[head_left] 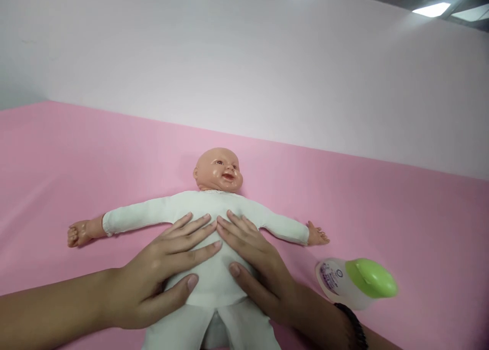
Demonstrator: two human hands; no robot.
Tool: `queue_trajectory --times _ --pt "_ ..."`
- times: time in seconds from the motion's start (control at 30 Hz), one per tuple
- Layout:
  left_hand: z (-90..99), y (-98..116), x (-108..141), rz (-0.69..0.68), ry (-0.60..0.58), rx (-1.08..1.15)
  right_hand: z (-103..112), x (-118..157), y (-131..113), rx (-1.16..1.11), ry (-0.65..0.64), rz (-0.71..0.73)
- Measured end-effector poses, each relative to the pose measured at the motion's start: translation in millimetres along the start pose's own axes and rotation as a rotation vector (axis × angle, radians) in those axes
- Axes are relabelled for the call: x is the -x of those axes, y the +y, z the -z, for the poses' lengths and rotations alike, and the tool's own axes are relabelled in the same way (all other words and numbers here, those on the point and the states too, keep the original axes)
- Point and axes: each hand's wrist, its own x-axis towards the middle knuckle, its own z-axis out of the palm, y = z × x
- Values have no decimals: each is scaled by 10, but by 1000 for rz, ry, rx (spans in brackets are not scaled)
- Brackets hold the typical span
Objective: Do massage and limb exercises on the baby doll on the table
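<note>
A baby doll point(212, 284) with a white cloth body lies on its back, its arms stretched out to both sides and its bald plastic head at the far end. My left hand point(171, 263) rests flat on the left half of the doll's chest and belly, fingers extended and slightly spread. On the other half lies my right hand point(260, 263), also flat, its thumb apart from the fingers. The fingertips of both hands almost meet near the middle of the chest. Parts of the doll's sides are hidden under my hands.
A clear bottle with a green cap point(372, 278) stands to the right, beside my right forearm. The pink surface point(401, 212) spreads under everything and ends at a pale wall point(244, 59). A dark band point(351, 324) circles my right wrist.
</note>
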Motion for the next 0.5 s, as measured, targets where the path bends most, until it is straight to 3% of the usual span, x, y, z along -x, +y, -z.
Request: queue_trajectory --times 0.13,0.3,0.43,0.5 --pt "-68 18 12 163 -1 -51 -19 15 -36 78 -52 -143" --pt "-133 -27 19 285 102 -51 -138 54 12 103 127 -210" --pt "-140 -94 10 213 231 27 -140 54 34 106 292 -145" --pt "-106 -98 0 125 247 62 -81 40 10 101 304 -78"
